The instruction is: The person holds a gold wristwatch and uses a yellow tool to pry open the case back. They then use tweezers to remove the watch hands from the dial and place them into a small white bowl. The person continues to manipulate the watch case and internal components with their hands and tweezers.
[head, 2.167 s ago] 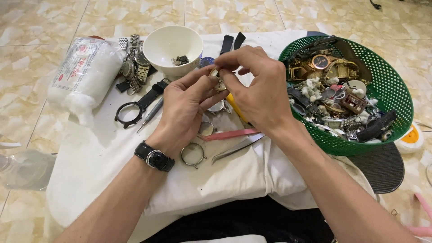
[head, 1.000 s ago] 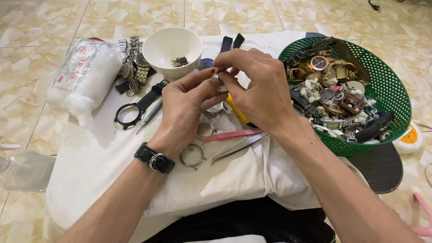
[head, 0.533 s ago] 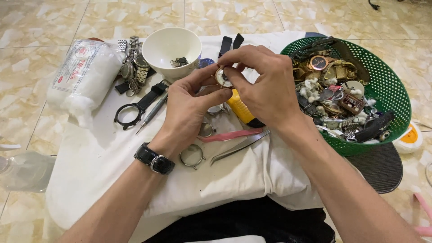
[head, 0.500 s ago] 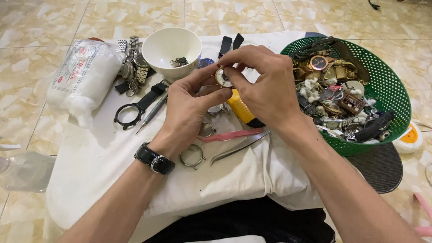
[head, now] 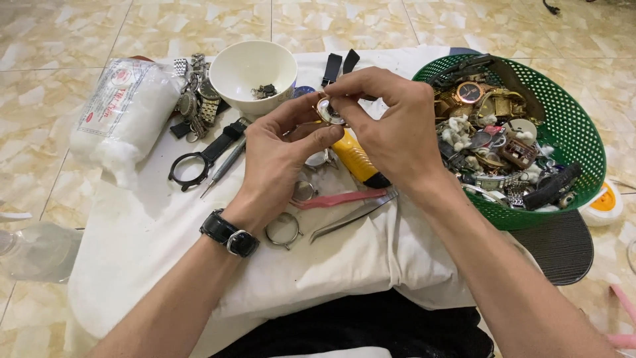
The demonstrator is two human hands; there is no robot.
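Hands meet in the single head view: the left hand (head: pixel 281 149) and right hand (head: pixel 391 126) both pinch one small round watch case (head: pixel 328 111) between them, above a white cloth (head: pixel 152 238). Its face tilts up toward the camera; being round, it shows no clear long axis. Left thumb and forefinger close on its lower left edge, right fingertips close on its upper right edge. The right hand also tucks one yellow-handled tool (head: pixel 358 159) under its palm, the handle running from upper left down to lower right, dark end lowest.

On the cloth lie one white bowl (head: pixel 253 73) with small dark parts inside, one pink tweezers (head: pixel 341 197) and one steel tweezers (head: pixel 354 215) side by side, one loose metal ring (head: pixel 283 231), one black watch frame (head: pixel 192 169) and one bag of cotton (head: pixel 122 116). One green basket (head: pixel 576 132) at the right holds a heap of watches, too many to count. The left wrist wears one black watch (head: pixel 228 233)
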